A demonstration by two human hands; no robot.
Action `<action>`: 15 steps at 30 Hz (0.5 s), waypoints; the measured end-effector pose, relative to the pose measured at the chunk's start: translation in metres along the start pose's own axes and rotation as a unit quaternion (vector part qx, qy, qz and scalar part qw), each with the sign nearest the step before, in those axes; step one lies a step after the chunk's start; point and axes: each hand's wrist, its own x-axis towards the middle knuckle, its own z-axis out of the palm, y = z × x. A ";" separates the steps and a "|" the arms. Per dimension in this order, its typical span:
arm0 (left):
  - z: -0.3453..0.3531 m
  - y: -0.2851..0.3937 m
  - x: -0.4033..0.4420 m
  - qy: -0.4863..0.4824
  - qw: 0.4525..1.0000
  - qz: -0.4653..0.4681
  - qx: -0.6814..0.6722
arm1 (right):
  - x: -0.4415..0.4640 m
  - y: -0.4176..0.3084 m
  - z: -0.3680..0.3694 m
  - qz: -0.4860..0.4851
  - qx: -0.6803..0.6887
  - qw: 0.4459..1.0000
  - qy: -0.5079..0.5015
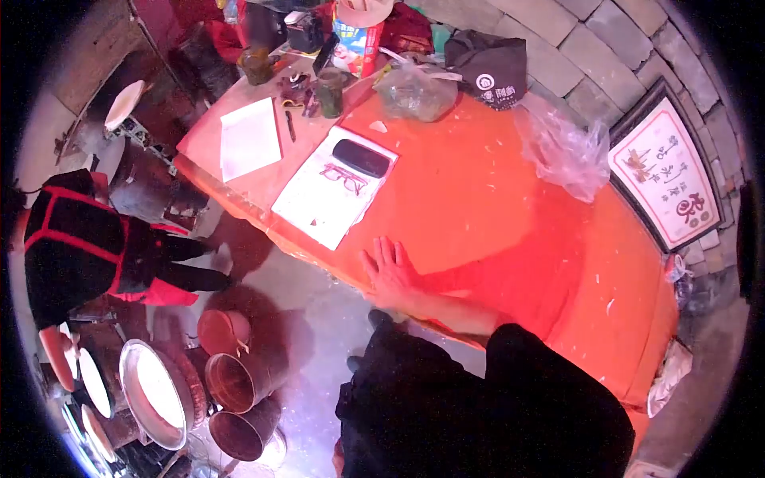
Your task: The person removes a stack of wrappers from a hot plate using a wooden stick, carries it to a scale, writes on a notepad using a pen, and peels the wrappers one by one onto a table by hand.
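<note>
My right hand (390, 276) lies palm down on the orange-covered table (478, 199), close to its near edge. Its fingers are spread and it holds nothing. Just beyond the fingertips is a white flat booklet or box (307, 211). A pair of glasses (344, 179) and a dark rounded oblong object (360, 158) rest on it. Of my left hand (339, 459), only a sliver shows at the bottom, beside my black clothing; its fingers are hidden.
White paper (251, 139), a pen (290, 126), glass mugs (330, 92) and a filled plastic bag (416, 92) stand at the back. A framed sign (665, 167) leans at right. On the left are another person (88, 239), buckets (231, 382) and a large basin (155, 394).
</note>
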 end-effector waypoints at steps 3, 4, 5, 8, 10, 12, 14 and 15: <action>-0.020 0.080 -0.010 -0.001 1.000 0.008 0.019 | -0.001 0.006 0.008 -0.010 -0.019 0.998 0.058; -0.025 0.099 -0.011 -0.001 1.000 0.015 0.028 | -0.001 0.007 0.010 -0.010 -0.012 0.997 0.071; -0.030 0.115 -0.011 -0.003 0.999 0.022 0.037 | -0.002 0.008 0.011 -0.008 -0.011 0.998 0.068; -0.040 0.150 -0.009 -0.008 0.997 0.045 0.064 | -0.002 0.011 0.009 -0.008 0.043 0.994 0.099; -0.042 0.167 -0.006 -0.013 0.995 0.060 0.083 | 0.000 0.012 0.011 -0.002 0.065 0.993 0.096; -0.046 0.178 -0.006 -0.018 0.992 0.074 0.101 | -0.001 0.014 0.011 -0.004 0.069 0.993 0.095; -0.049 0.189 -0.005 -0.023 0.990 0.086 0.113 | 0.001 0.016 0.011 -0.018 0.060 0.992 0.109; -0.051 0.193 -0.006 -0.027 0.988 0.091 0.119 | 0.000 0.017 0.012 -0.017 0.060 0.992 0.106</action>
